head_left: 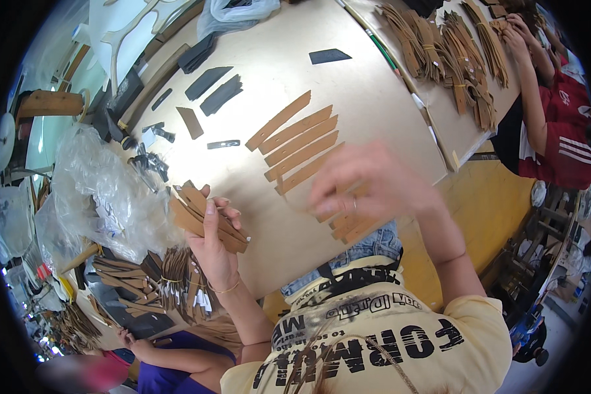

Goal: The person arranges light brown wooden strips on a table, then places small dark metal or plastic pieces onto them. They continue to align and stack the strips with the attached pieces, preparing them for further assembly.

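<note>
Strips [207, 217] sit stacked, gripped in left hand [218, 246]; right hand [368, 187], blurry, fingers loosely spread, hovers over the row [295, 141]. Probably best matching each strip's angle to its neighbours.

Your right hand [368, 184] is smeared by motion blur, so its fingers cannot be told apart, nor whether it grips anything. It covers part of the brown strips [348, 223] at the near end of the row. Your left hand [217, 243] hides the middle of its stack of strips [194, 210]. At the far right, the co-worker [558, 125] is cut off by the picture's rim.
</note>
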`<state>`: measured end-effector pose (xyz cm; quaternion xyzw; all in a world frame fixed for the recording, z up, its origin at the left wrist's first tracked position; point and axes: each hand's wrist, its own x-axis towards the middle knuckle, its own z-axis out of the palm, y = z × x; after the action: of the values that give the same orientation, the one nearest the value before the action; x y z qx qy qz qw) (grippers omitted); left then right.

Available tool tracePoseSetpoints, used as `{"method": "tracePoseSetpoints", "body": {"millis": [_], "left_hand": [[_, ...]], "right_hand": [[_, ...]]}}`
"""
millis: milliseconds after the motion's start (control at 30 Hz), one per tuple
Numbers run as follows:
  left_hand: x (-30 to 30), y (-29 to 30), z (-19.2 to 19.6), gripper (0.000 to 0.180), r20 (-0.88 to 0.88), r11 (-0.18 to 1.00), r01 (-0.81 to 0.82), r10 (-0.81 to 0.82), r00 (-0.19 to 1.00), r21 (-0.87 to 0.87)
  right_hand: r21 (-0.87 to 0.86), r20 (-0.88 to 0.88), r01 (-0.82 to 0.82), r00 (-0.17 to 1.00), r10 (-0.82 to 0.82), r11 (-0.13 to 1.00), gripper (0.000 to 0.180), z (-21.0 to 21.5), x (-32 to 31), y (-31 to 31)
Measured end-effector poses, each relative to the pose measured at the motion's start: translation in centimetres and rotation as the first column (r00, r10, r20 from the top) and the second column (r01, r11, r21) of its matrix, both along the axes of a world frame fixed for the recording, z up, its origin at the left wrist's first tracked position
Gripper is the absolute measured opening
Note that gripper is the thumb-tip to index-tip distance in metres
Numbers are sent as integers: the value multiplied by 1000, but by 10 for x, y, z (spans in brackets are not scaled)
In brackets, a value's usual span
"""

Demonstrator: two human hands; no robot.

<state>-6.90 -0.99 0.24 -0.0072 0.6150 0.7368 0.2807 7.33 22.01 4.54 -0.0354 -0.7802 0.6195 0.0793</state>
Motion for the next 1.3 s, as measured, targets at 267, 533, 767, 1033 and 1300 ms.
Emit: {"method": "tracePoseSetpoints", "body": {"millis": [267, 533, 767, 1033, 1300], "left_hand": [[5, 5, -1, 36, 25, 999, 20, -21, 999, 31], [20, 13, 12, 41, -40, 899, 317, -344, 938, -303], [66, 60, -1, 41, -267, 665, 414, -676, 687, -621], [64, 72, -12, 36, -358, 617, 338, -731, 581, -711], [39, 64, -6, 39, -254, 591, 298, -673, 695, -749]], "right_hand": [[-98, 76, 13, 997, -6, 995, 9, -12, 44, -59], [-247, 97, -173, 974, 202, 953, 10, -10, 75, -78], [-131, 298, 173, 946, -127, 976, 12, -12, 122, -47], [-185, 182, 44, 983, -10, 982, 9, -2, 119, -38], [-71, 329, 348, 893, -308, 935, 13, -31, 72, -26]]}}
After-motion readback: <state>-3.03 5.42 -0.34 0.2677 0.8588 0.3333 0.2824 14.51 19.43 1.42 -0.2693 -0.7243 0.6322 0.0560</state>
